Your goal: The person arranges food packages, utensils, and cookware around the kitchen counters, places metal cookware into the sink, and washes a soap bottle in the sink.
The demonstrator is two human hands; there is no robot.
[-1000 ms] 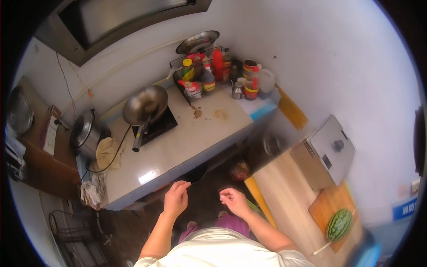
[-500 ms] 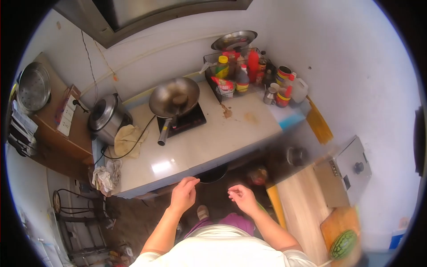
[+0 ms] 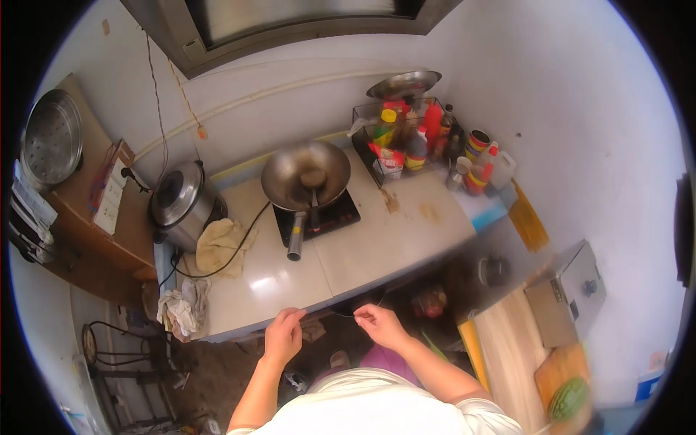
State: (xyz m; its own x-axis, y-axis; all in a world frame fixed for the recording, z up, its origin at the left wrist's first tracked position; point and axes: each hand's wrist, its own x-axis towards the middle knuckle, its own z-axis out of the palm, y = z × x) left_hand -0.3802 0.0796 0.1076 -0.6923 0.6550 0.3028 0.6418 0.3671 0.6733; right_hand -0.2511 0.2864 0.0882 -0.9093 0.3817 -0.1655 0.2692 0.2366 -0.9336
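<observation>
My left hand (image 3: 283,336) hangs in front of the counter's near edge, its fingers loosely bent with nothing visible in them. To its right, my right hand (image 3: 382,326) is held at a similar height, fingers slightly curled and apart, also without anything visible in them. The hands do not touch each other. Beyond them, a metal wok (image 3: 279,179) rests on a black induction cooktop (image 3: 333,221), its handle pointing toward me. A ladle (image 3: 314,196) lies inside the wok.
A rice cooker (image 3: 181,199) and a beige cloth (image 3: 221,248) are on the counter's left. A wire basket (image 3: 378,174) with several bottles stands at the back right. Lower right are a wooden surface (image 3: 504,355), a metal box (image 3: 554,312) and a watermelon (image 3: 570,399).
The view has shifted, so the counter and its things appear lower and farther right. My right hand has moved left, nearer the counter edge; my left hand is slightly lower in view.
</observation>
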